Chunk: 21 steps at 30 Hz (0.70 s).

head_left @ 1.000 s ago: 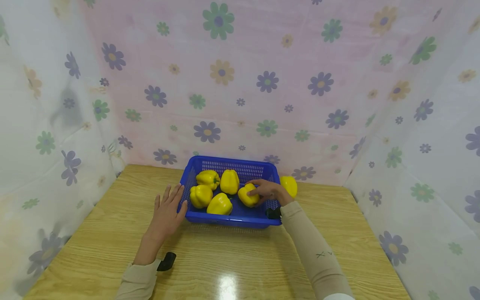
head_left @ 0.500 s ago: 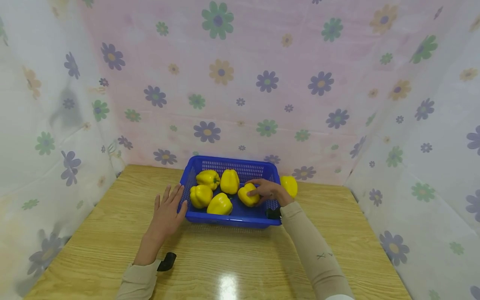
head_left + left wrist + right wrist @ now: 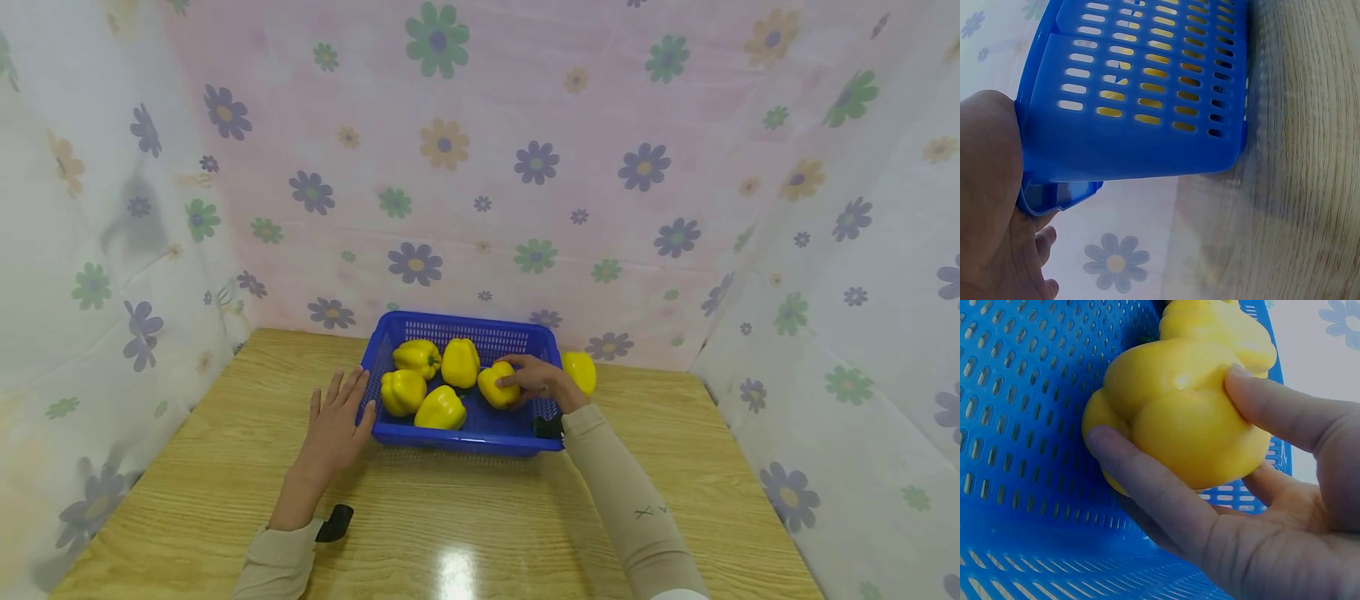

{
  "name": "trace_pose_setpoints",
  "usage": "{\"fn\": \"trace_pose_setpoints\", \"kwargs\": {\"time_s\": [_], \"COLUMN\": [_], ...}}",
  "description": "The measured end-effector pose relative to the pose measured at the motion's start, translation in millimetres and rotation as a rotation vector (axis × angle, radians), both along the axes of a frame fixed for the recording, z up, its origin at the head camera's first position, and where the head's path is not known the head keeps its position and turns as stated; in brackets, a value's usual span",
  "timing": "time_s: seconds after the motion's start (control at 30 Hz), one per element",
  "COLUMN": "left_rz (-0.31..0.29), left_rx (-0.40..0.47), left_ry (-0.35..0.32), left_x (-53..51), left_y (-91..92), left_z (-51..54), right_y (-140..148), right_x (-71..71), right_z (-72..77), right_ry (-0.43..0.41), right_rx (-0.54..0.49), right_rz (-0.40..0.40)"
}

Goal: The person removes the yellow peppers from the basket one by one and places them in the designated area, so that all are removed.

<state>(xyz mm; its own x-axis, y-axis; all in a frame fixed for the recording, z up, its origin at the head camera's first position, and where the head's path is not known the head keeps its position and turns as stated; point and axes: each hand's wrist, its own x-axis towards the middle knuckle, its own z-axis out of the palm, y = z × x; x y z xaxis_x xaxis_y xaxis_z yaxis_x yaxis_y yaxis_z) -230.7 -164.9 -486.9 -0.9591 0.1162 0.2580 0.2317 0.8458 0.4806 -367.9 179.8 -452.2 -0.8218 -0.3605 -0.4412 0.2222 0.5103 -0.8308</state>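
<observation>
A blue plastic basket (image 3: pixel 468 438) with slotted walls sits on the table. Inside its right part, my right hand (image 3: pixel 534 377) holds a yellow bell pepper (image 3: pixel 492 385); the right wrist view has the thumb and fingers (image 3: pixel 1154 481) around the pepper's sides. Several other yellow bell peppers lie to the left in the basket, one a front pepper (image 3: pixel 439 409), another a back pepper (image 3: pixel 460 363). At the basket's left end rests my left hand (image 3: pixel 330 433), fingers spread against the rim. The left wrist view shows its palm against the basket's rim (image 3: pixel 1038 69).
One more yellow bell pepper (image 3: pixel 579 372) is outside the basket, behind its right end and partly hidden by my right wrist. The wooden table (image 3: pixel 420 525) extends in front. Flowered cloth (image 3: pixel 480 167) closes off the back and both sides.
</observation>
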Motion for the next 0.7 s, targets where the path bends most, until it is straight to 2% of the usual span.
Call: {"fn": "trace_pose_setpoints", "kwargs": {"time_s": [0.17,0.33,0.7], "left_rz": [0.000,-0.005,-0.014], "left_rx": [-0.002,0.000,-0.026], "left_ry": [-0.008,-0.015,-0.028], "left_x": [0.9,2.1,1.8], "left_y": [0.3,-0.1,-2.7], "left_z": [2.6,4.5,3.0], "right_y": [-1,-1,-2], "right_x": [1.7,2.6,7.6], "right_z": [4.9,10.9,26.0], "right_ry": [-0.015,0.018,0.066], "right_rx": [-0.057,-0.091,-0.161], "right_rz": [-0.037,-0.055,-0.039]}}
